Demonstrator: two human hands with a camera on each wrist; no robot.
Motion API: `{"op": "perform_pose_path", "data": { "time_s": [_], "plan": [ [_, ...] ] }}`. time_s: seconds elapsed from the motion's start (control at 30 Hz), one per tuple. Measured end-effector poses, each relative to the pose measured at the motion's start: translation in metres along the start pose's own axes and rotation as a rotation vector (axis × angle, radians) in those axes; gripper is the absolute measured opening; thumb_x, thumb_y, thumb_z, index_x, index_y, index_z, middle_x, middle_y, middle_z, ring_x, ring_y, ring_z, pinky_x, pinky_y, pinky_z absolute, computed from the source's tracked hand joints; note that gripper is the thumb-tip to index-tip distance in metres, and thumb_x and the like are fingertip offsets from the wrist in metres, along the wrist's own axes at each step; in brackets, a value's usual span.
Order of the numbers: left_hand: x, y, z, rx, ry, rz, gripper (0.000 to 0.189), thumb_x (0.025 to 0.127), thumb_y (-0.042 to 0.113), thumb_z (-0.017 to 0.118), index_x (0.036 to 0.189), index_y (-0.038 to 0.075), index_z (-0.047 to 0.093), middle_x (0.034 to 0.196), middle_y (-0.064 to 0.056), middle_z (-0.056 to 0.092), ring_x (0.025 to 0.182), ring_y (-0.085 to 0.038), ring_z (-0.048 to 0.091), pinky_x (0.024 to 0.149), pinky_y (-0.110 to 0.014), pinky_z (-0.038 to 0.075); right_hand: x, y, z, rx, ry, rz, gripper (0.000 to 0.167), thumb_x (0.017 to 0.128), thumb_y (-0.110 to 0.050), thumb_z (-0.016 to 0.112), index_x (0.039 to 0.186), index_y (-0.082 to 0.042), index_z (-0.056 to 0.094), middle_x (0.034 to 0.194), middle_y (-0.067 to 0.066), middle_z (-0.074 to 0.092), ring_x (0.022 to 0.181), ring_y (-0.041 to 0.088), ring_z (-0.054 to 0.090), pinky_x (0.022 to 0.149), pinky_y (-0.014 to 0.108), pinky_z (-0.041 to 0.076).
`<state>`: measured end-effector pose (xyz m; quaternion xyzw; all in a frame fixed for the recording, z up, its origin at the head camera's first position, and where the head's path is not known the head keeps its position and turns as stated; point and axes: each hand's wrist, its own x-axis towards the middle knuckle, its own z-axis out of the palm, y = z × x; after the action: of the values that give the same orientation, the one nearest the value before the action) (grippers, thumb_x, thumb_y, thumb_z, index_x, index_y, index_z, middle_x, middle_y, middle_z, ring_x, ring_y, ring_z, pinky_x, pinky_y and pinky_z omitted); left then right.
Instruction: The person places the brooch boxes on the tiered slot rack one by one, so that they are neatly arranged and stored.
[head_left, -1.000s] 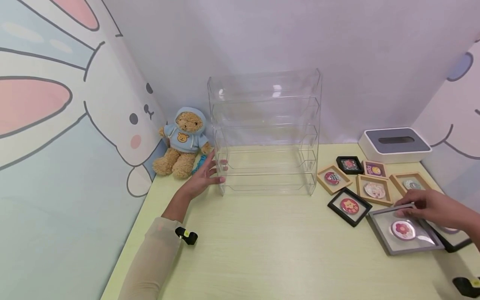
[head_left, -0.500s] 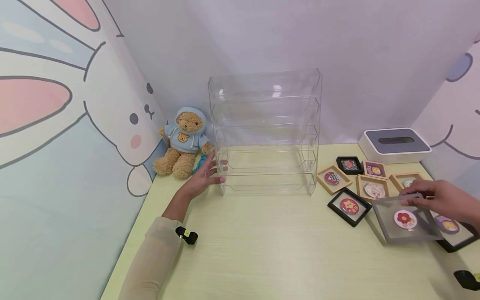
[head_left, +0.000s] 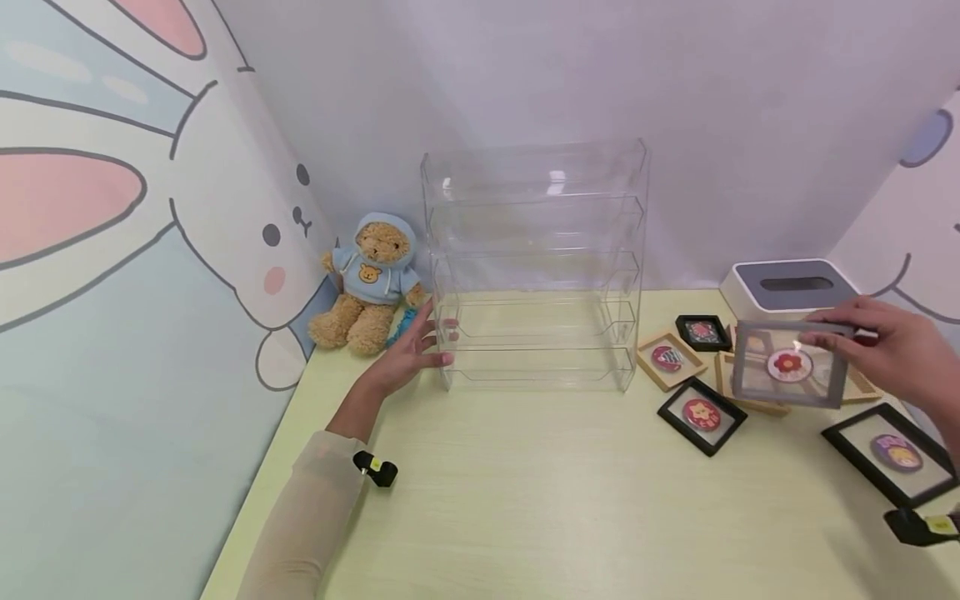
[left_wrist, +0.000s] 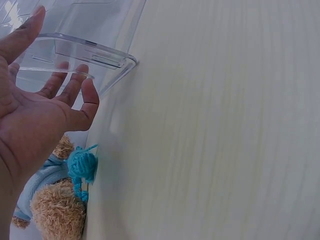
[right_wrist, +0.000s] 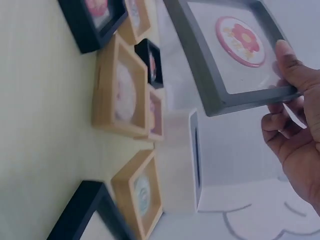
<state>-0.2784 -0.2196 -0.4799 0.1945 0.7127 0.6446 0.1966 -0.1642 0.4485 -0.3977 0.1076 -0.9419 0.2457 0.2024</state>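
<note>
A clear acrylic display rack [head_left: 534, 360] with several tiers stands against the back wall. My left hand [head_left: 405, 360] holds its lower left side, thumb in front and fingers spread behind the clear edge; the left wrist view shows the rack's rounded corner [left_wrist: 131, 61] beside them. On the right, my right hand [head_left: 892, 346] pinches the top edge of a grey square display frame [head_left: 750, 387], raised above the table. Behind its transparent panel sits a round badge [right_wrist: 241, 41] with a red flower. In the right wrist view the thumb presses the frame's face, with fingers behind.
Below the raised frame lie wooden frames [head_left: 652, 375] and black frames [head_left: 670, 414] with round badges; another black frame [head_left: 847, 446] lies nearer the right edge. A tissue box [head_left: 738, 287] stands behind them. Left of the rack sits a teddy bear [head_left: 367, 323] in a blue hoodie.
My right hand has lifted the grey frame up and back from the table and tilted it more upright, uncovering the black frame on the right. My left hand stays at the rack.
</note>
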Motion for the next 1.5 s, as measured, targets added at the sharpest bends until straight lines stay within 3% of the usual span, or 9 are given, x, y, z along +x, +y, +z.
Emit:
{"op": "perform_pose_path", "data": {
  "time_s": [0.2,0.4,0.63,1.0,1.5],
  "plan": [
    [0.000,-0.002,-0.001,-0.004,-0.006,0.002,0.113,0.105,-0.001,0.072,0.177,0.048,0.001,0.178,-0.019,0.033,0.164,-0.046,0.035,0.107,-0.028,0.054,0.034,-0.033,-0.006,0.023,0.141,0.059,0.017,0.100,0.010,0.073,0.116,0.013,0.078,0.098,-0.035,0.042,0.083,-0.010,0.039,0.069,-0.001,0.035],
    [0.000,-0.001,-0.001,-0.002,-0.007,0.005,0.113,0.104,0.000,0.073,0.176,0.050,0.001,0.178,-0.019,0.033,0.164,-0.046,0.036,0.106,-0.030,0.055,0.069,-0.063,-0.008,0.044,0.261,0.065,0.021,0.101,0.009,0.072,0.121,0.012,0.078,0.099,-0.035,0.040,0.087,-0.012,0.040,0.077,-0.003,0.032],
    [0.000,-0.002,-0.002,-0.009,-0.010,0.010,0.114,0.104,0.000,0.073,0.177,0.048,-0.001,0.178,-0.019,0.033,0.165,-0.046,0.035,0.106,-0.028,0.056,0.104,-0.097,-0.010,0.064,0.315,0.002,0.021,0.103,0.007,0.071,0.122,0.012,0.078,0.100,-0.036,0.039,0.089,-0.012,0.039,0.076,0.001,0.032],
    [0.001,-0.001,-0.004,0.032,-0.015,-0.001,0.114,0.105,0.003,0.074,0.175,0.052,-0.001,0.178,-0.016,0.035,0.164,-0.043,0.038,0.111,-0.036,0.054,0.162,-0.133,0.004,0.201,0.406,-0.201,0.022,0.098,0.008,0.079,0.120,0.008,0.081,0.101,-0.034,0.045,0.089,-0.015,0.049,0.077,0.004,0.039],
    [0.001,-0.004,-0.003,0.023,-0.008,0.012,0.115,0.103,0.003,0.076,0.176,0.049,0.001,0.177,-0.018,0.037,0.163,-0.043,0.039,0.109,-0.034,0.055,0.233,-0.207,0.037,0.289,0.420,-0.280,0.022,0.101,-0.012,0.083,0.117,0.003,0.084,0.096,-0.028,0.042,0.085,-0.009,0.051,0.075,0.009,0.045]
  ]
}}
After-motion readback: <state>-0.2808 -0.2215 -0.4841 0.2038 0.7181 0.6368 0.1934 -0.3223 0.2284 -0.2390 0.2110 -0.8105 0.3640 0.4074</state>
